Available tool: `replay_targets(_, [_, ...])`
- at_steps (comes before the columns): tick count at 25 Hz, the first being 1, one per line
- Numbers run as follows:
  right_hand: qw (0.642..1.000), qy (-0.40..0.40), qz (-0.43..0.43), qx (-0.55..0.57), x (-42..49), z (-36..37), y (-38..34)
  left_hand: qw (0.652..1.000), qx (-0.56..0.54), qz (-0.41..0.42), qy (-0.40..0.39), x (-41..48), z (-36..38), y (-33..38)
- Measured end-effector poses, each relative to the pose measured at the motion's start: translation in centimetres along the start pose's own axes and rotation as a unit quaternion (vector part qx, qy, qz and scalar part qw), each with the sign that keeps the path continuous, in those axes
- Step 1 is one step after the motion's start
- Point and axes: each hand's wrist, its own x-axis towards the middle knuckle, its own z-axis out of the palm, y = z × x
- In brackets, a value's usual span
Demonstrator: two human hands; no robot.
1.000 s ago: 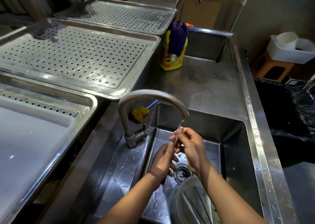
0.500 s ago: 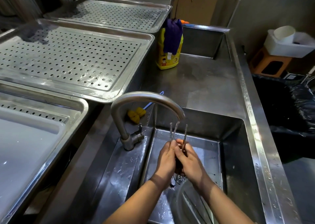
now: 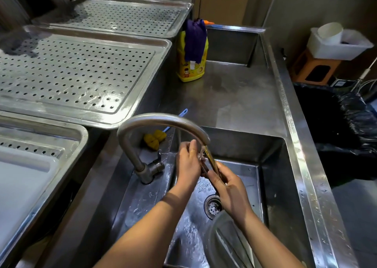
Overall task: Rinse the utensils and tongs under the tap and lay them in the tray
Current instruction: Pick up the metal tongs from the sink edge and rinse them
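Observation:
Both hands are over the steel sink [image 3: 271, 178], right under the curved tap [image 3: 163, 120]. My right hand [image 3: 228, 188] grips the lower end of slim metal tongs [image 3: 210, 157], whose tips point up at the spout. My left hand [image 3: 188, 161] closes around their upper part, in the water. A clear container [image 3: 224, 245] with more utensils sits at the sink's near edge, partly behind my right forearm. The perforated steel tray [image 3: 77, 76] lies left of the sink.
A second perforated tray [image 3: 126, 14] lies behind the first, and a tray holding a white board [image 3: 24, 182] is at near left. A yellow soap bottle [image 3: 191, 59] draped with a purple cloth stands on the counter. A yellow brush [image 3: 155, 139] lies behind the tap. A black bin bag [image 3: 342, 133] is at right.
The tongs have tilted, tips now leaning up to the spout. My left hand slid up along them while my right hand dropped lower and to the right.

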Motion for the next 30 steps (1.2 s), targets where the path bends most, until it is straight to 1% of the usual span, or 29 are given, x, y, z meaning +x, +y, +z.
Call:
replay_targets(2, [1.0,-0.002,0.002,-0.024,-0.2,-0.5,0.3,0.998,-0.044,-0.02,-0.039,0.1,-0.1,0.1])
replay_targets(3, [0.999,-0.006,0.008,-0.038,-0.3,-0.7,0.5,0.996,-0.052,-0.045,-0.054,0.2,-0.2,0.2])
replay_targets(6, [0.996,-0.01,0.022,-0.091,-0.6,-0.9,0.4,0.986,-0.073,-0.139,-0.062,0.8,-0.4,-0.1])
replay_targets(7, [0.994,-0.007,0.031,-0.1,-0.5,-1.0,0.3,0.98,-0.087,-0.162,-0.078,0.8,-0.5,-0.3])
replay_targets(9, [0.991,-0.003,0.064,-0.12,-0.3,-1.3,0.1,0.968,-0.119,-0.185,-0.125,0.4,-1.0,-0.9])
replay_targets(11, [0.984,-0.014,0.096,-0.148,-0.3,-2.1,-0.1,0.961,-0.141,-0.19,-0.144,-0.2,-1.5,-1.7])
replay_targets(13, [0.975,-0.039,0.112,-0.189,-0.7,-2.8,-0.3,0.961,-0.151,-0.188,-0.137,-0.9,-1.6,-2.7])
replay_targets(16, [0.955,-0.074,0.112,-0.263,-1.4,-3.4,-0.6,0.961,-0.162,-0.189,-0.121,-1.9,-1.5,-3.4])
replay_targets(19, [0.95,-0.082,0.128,-0.271,-1.5,-3.2,-0.9,0.965,-0.155,-0.195,-0.076,-2.1,-1.4,-3.3])
replay_targets(25, [0.947,-0.088,0.115,-0.287,-1.0,-2.5,-1.5,0.966,-0.146,-0.211,-0.02,-1.5,-1.2,-2.8])
replay_targets(27, [0.945,-0.091,0.105,-0.295,-0.5,-2.3,-1.5,0.96,-0.163,-0.228,0.005,-1.4,-1.1,-2.7])
replay_targets(28, [0.946,-0.089,0.102,-0.295,-0.2,-2.1,-1.6,0.951,-0.193,-0.24,0.007,-1.4,-1.3,-2.6])
replay_targets(30, [0.953,-0.08,0.104,-0.272,0.8,-1.7,-1.7,0.924,-0.274,-0.265,-0.028,-1.4,-2.2,-2.3])
